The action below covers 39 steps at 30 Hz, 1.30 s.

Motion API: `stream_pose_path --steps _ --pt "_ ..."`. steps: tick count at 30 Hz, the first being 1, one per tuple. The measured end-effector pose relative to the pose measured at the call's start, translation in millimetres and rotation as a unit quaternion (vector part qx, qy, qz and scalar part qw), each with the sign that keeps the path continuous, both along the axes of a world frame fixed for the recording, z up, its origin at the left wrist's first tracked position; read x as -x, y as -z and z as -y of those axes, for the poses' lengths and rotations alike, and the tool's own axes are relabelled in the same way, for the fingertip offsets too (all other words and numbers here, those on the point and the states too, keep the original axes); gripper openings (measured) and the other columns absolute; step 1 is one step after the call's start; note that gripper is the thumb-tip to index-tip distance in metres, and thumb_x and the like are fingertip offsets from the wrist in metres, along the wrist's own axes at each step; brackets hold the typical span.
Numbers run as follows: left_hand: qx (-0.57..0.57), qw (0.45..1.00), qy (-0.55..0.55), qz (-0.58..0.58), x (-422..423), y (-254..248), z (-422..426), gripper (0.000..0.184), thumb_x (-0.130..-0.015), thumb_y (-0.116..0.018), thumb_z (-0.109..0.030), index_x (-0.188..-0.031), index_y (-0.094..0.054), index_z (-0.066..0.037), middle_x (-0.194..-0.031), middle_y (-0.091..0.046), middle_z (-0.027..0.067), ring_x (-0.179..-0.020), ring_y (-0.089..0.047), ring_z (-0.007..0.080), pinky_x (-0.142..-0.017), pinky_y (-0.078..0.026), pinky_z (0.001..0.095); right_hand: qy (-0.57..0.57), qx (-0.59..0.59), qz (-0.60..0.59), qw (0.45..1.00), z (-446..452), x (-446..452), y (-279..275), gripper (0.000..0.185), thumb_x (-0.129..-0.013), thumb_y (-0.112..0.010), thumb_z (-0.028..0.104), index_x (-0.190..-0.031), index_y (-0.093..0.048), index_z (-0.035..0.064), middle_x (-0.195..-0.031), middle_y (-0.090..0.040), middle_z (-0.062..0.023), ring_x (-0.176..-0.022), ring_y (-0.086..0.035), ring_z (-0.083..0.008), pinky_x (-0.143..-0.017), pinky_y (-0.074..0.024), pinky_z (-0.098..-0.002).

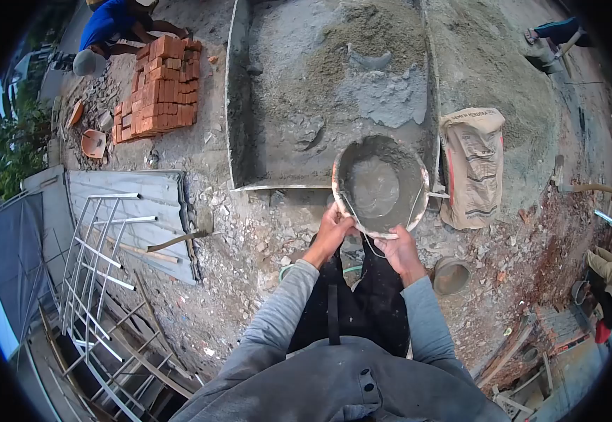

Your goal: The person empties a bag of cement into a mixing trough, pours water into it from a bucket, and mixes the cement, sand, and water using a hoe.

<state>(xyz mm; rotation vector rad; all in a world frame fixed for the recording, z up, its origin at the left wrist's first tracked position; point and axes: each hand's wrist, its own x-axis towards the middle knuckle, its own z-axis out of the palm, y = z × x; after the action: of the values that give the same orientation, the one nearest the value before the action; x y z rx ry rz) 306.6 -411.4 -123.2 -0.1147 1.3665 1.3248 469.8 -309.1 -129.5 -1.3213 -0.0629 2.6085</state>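
Both my hands grip the near rim of a round, mortar-smeared bucket (346, 171), whose open top faces me. My left hand (331, 232) is closed on the rim's left side, and my right hand (399, 250) holds it a little further right. Grey residue coats the inside, and a thin wire handle hangs by the rim. The bucket overlaps the near right corner of a large mixing trough (285, 187). Sand and grey cement mix (383, 91) lie in that trough. Whether the bucket rests on the trough edge cannot be made out.
A paper cement sack (472, 169) lies right of the trough, by a sand heap (517, 91). Another bucket (451, 276) stands near my right leg. Stacked bricks (161, 88), a bending person (112, 28), a hoe (179, 240) and a metal frame (102, 260) are leftward.
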Motion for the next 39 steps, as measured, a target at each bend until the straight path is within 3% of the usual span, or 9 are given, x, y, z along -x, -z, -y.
stream_pose_path --steps 5,11,16,20,27,31,34,37,39 --pt "0.109 0.982 0.066 -0.14 7 48 57 0.023 -0.088 -0.053 -0.008 -0.111 -0.053 -0.004 -0.102 -0.058 0.0038 -0.092 -0.057 0.0127 -0.078 -0.05 0.0272 -0.048 -0.094 0.161 0.981 -27 15 89 0.022 -0.085 -0.044 0.009 -0.105 -0.045 0.0 -0.1 -0.058 -0.0163 -0.081 -0.063 -0.0282 -0.046 -0.0447 -0.0301" --pt "0.302 0.945 -0.035 -0.123 -3 105 241 0.017 -0.088 -0.052 -0.01 -0.104 -0.055 -0.005 -0.094 -0.06 0.005 -0.087 -0.058 0.0134 -0.074 -0.049 0.0286 0.017 -0.084 0.12 0.989 -30 73 167 0.016 -0.085 -0.046 0.01 -0.098 -0.045 0.0004 -0.091 -0.055 -0.0142 -0.076 -0.06 -0.0267 -0.051 -0.0469 -0.0316" --pt "0.415 0.904 -0.101 0.02 -42 68 370 0.017 -0.087 -0.053 -0.011 -0.103 -0.053 -0.005 -0.09 -0.06 0.0034 -0.079 -0.058 0.013 -0.066 -0.048 0.0274 0.081 -0.032 0.144 0.986 -15 72 177 0.015 -0.087 -0.044 0.011 -0.096 -0.044 -0.0016 -0.094 -0.056 -0.0166 -0.08 -0.06 -0.0275 -0.056 -0.0494 -0.0342" --pt "0.426 0.895 -0.124 0.051 -59 38 400 0.017 -0.087 -0.053 -0.012 -0.102 -0.054 -0.005 -0.086 -0.061 0.0035 -0.076 -0.059 0.0142 -0.065 -0.048 0.0286 0.052 -0.123 0.133 0.982 -22 104 189 0.021 -0.09 -0.042 0.012 -0.101 -0.043 -0.0058 -0.099 -0.055 -0.0201 -0.082 -0.061 -0.0291 -0.057 -0.0522 -0.0345" --pt "0.496 0.864 -0.025 0.081 -58 50 409 0.014 -0.088 -0.053 -0.015 -0.097 -0.057 -0.005 -0.079 -0.062 0.0036 -0.068 -0.058 0.0132 -0.058 -0.047 0.026 0.079 -0.065 0.166 0.981 -12 131 201 0.018 -0.089 -0.041 0.009 -0.097 -0.042 -0.0068 -0.096 -0.053 -0.02 -0.079 -0.06 -0.0308 -0.062 -0.0556 -0.0357" --pt "0.473 0.874 -0.09 0.067 -40 47 402 0.014 -0.088 -0.053 -0.016 -0.094 -0.057 -0.003 -0.076 -0.061 0.0042 -0.065 -0.056 0.0111 -0.053 -0.044 0.0233 0.09 -0.046 0.152 0.983 -26 125 193 0.014 -0.088 -0.04 0.006 -0.091 -0.042 -0.0072 -0.09 -0.053 -0.0181 -0.077 -0.061 -0.0288 -0.061 -0.0578 -0.0311" --pt "0.467 0.872 -0.126 0.077 -37 51 407 0.014 -0.088 -0.054 -0.016 -0.093 -0.056 -0.003 -0.075 -0.06 0.0046 -0.062 -0.055 0.0105 -0.051 -0.042 0.0232 0.056 -0.159 0.221 0.961 -47 165 183 0.013 -0.09 -0.039 0.007 -0.087 -0.041 -0.0063 -0.092 -0.05 -0.0165 -0.083 -0.06 -0.0294 -0.067 -0.0595 -0.0334" --pt "0.478 0.863 -0.134 0.095 -42 55 417 0.014 -0.087 -0.055 -0.016 -0.091 -0.056 -0.003 -0.073 -0.059 0.0045 -0.059 -0.054 0.0102 -0.048 -0.041 0.023 -0.02 -0.337 0.283 0.898 -51 217 168 0.047 -0.088 -0.038 0.0 -0.131 -0.019 -0.0049 -0.117 -0.042 -0.0228 -0.096 -0.056 -0.035 -0.07 -0.0601 -0.0398" --pt "0.49 0.856 -0.125 0.114 -47 56 420 0.015 -0.087 -0.056 -0.017 -0.09 -0.056 -0.002 -0.071 -0.059 0.0043 -0.057 -0.054 0.0103 -0.047 -0.04 0.0229 -0.053 -0.378 0.321 0.867 -51 239 167 0.06 -0.087 -0.04 0.0 -0.136 -0.004 -0.0024 -0.125 -0.037 -0.0259 -0.103 -0.053 -0.0378 -0.073 -0.0594 -0.0405"
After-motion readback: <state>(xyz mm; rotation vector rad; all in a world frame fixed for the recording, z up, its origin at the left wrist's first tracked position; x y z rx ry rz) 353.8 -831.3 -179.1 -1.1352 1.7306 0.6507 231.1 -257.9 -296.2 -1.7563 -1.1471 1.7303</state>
